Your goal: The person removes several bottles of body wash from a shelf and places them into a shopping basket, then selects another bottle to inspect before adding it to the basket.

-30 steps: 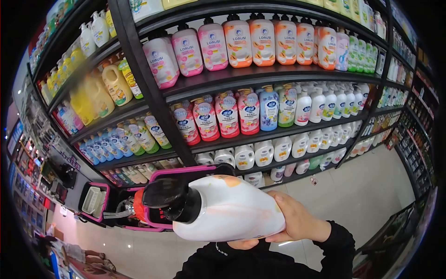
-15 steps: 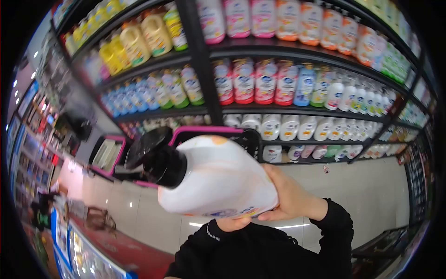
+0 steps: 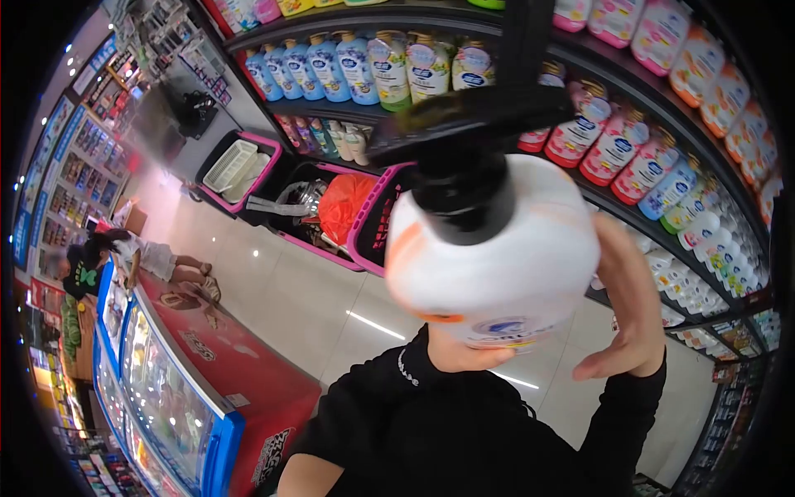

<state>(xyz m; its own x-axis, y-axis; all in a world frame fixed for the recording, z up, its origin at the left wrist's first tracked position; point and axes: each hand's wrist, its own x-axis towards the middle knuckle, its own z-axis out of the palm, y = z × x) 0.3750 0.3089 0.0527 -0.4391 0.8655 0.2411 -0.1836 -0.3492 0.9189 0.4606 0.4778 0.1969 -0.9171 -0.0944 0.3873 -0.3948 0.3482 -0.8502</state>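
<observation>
A large white pump bottle with orange streaks and a black pump head fills the middle of the view, held up close to the camera. Its blue logo faces my body. My left hand grips it low on the near side, thumb along the label's lower edge and the other fingers hidden. At the bottle's right side my right hand curves in a loose C. Its fingers reach the bottle's edge, while the thumb stands off from the surface with a gap between.
Shelves of bottles run behind and to the right. Pink-rimmed black baskets stand on the tiled floor, one with a red bag inside. A red and blue display freezer is at lower left, with people beyond it.
My view has swung left, bringing the baskets and freezer further into sight. The bottle has turned from lying sideways to nearly upright, and my right thumb has come off it.
</observation>
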